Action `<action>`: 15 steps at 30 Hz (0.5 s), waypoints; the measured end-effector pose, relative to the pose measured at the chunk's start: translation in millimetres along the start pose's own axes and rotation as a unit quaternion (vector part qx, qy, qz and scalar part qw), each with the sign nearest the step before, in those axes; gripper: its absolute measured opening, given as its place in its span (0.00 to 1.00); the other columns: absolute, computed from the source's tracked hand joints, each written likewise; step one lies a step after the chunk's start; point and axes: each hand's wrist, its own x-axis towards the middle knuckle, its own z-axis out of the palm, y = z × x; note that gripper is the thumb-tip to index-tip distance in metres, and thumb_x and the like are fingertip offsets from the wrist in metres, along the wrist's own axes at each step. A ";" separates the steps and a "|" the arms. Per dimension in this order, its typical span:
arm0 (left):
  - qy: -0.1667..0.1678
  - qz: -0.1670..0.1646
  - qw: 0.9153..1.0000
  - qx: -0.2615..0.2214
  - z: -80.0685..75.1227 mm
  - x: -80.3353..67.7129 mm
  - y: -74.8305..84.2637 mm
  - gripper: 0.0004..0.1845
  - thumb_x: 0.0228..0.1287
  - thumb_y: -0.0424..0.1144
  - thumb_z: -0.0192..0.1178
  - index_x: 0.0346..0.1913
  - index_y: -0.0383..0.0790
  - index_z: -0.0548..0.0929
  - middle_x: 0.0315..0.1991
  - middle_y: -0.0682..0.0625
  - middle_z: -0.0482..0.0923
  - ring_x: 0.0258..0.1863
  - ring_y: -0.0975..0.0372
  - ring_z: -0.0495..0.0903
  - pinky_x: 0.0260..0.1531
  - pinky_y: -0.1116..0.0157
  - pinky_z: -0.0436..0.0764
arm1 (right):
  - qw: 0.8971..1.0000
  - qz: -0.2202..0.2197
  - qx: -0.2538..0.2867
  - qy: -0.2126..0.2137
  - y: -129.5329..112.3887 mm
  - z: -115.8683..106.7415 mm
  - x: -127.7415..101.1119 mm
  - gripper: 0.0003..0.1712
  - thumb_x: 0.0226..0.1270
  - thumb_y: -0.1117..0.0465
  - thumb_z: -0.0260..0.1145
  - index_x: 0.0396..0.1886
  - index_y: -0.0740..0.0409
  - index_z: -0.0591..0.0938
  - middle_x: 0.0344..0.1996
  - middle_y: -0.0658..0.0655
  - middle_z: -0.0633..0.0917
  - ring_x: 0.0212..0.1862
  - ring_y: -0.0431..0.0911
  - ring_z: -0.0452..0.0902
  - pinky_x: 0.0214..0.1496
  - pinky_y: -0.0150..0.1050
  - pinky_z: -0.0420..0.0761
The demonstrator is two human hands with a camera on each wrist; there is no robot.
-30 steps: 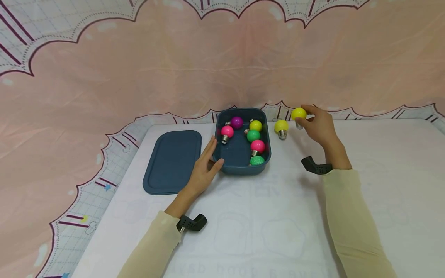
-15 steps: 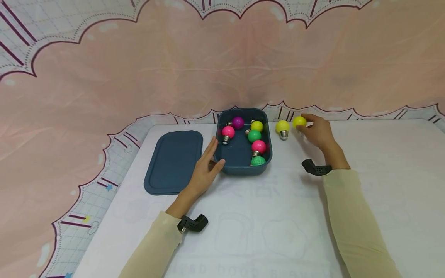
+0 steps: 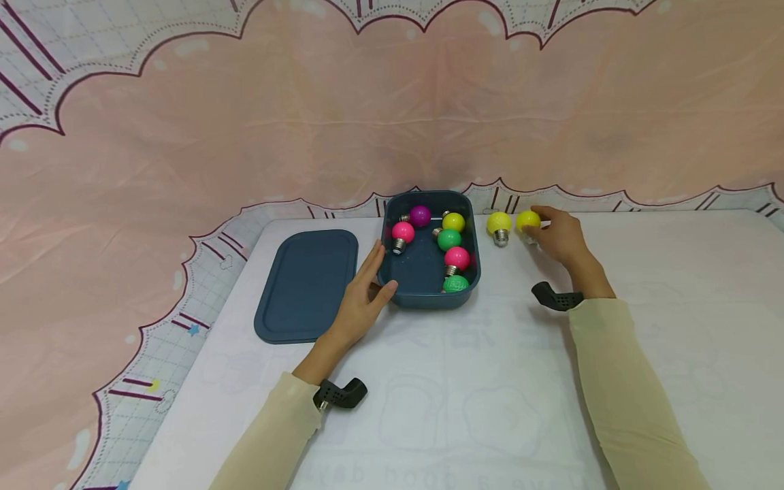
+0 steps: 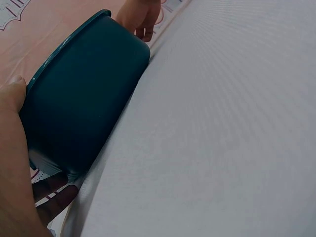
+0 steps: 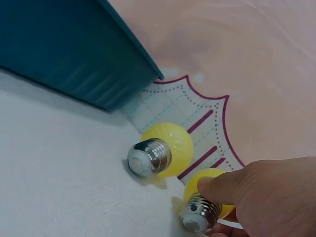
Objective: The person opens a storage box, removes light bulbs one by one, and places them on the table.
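My right hand (image 3: pixel 560 235) pinches a yellow light bulb (image 3: pixel 528 220) at the table's far side; in the right wrist view its thumb presses the yellow globe above the metal screw base. Just left of it lies a second yellow light bulb (image 3: pixel 499 223), its base toward me. My left hand (image 3: pixel 358 299) rests against the left side of a dark blue box (image 3: pixel 429 299), fingers straight and thumb at the near corner. Inside that box lie a purple bulb (image 3: pixel 420 216), two pink bulbs, a yellow bulb (image 3: pixel 453 222), a green bulb (image 3: pixel 449 239) and a ridged green bulb (image 3: pixel 456 284).
A flat dark blue lid (image 3: pixel 306 286) lies on the white tabletop (image 3: pixel 441 381), left of the box and partly behind the left hand. A peach patterned cloth (image 3: pixel 392 109) rises behind the table's far edge.
My right hand has come down with the yellow bulb, setting it beside the other yellow one on the table. The left hand stays against the box.
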 end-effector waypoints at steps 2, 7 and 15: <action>-0.001 -0.001 1.000 0.002 0.1 -0.2 -0.5 0.32 0.69 0.28 0.54 0.71 0.26 0.54 0.74 0.35 0.47 0.30 0.53 0.73 0.35 0.69 0.74 | 1.000 0.001 -0.002 -0.001 0.2 1.0 0.4 0.34 0.71 0.58 0.58 0.72 0.64 0.60 0.64 0.70 0.68 0.57 0.64 0.67 0.54 0.55 0.73; -0.001 -0.002 1.000 0.003 -0.4 -0.9 -1.0 0.32 0.69 0.29 0.54 0.72 0.26 0.54 0.74 0.36 0.47 0.30 0.53 0.74 0.35 0.69 0.74 | 1.000 0.004 -0.004 -0.003 1.7 2.5 1.5 0.35 0.72 0.57 0.58 0.73 0.63 0.59 0.63 0.71 0.67 0.58 0.65 0.66 0.55 0.55 0.73; -0.002 0.007 1.000 0.000 -1.0 0.1 -0.4 0.32 0.68 0.27 0.53 0.71 0.24 0.54 0.73 0.34 0.47 0.30 0.53 0.73 0.36 0.68 0.74 | 1.000 0.008 0.003 -0.009 2.3 2.7 1.9 0.35 0.72 0.56 0.57 0.73 0.63 0.58 0.66 0.71 0.65 0.60 0.65 0.64 0.55 0.56 0.72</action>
